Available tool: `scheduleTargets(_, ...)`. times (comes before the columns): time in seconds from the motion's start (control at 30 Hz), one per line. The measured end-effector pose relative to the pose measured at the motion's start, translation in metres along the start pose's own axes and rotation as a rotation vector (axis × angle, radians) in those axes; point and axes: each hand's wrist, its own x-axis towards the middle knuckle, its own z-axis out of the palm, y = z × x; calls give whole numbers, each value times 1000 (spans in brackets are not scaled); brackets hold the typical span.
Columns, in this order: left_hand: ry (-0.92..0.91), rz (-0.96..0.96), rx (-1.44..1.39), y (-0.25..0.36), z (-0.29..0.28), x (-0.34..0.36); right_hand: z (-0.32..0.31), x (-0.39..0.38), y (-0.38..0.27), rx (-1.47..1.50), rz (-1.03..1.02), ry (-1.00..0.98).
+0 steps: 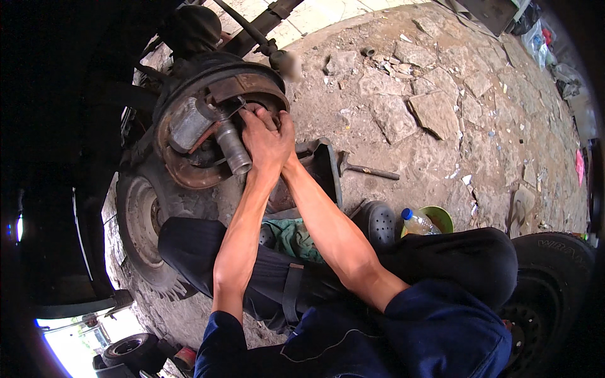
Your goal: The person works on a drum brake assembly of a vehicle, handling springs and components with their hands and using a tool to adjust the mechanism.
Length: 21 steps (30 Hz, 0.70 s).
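Observation:
A rusty drum brake assembly [194,173] with a curved brake shoe [252,85] stands in front of me at the left. A bare metal spindle [232,148] sticks out of its middle, beside a grey metal block [191,125]. My left hand [263,140] is at the assembly's right side, its fingers bent inward by a small dark hooked piece [241,103]. Pressed close against it, my right hand [287,135] is partly covered by the left. Both hands look closed; whatever the fingers grip is hidden behind them.
A hammer [372,171] lies on the ground beside a dark metal part [328,167]. Closer in are a green cloth [296,240], a grey clog [380,222], a blue-capped bottle [417,222] and a green bowl [441,217]. Tires [140,222] stand at both sides. Broken paving slabs [435,113] cover the ground.

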Motion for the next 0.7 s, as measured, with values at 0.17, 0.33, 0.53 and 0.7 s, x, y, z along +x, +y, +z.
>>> scheduleTargets(0.17, 137, 248, -33, -25, 9, 12, 14, -9, -5, -572, -252, 4)
scheduleTargets(0.33, 132, 236, 14, -20, 17, 8, 4, 2, -8, -351, -134, 30)
scheduleTargets(0.53, 135, 289, -9, -25, 9, 10, 5, -4, 7, -364, -112, 29)
scheduleTargets(0.7, 189, 351, 0, -23, 15, 15, 0, 0, 4, -429, -134, 42)
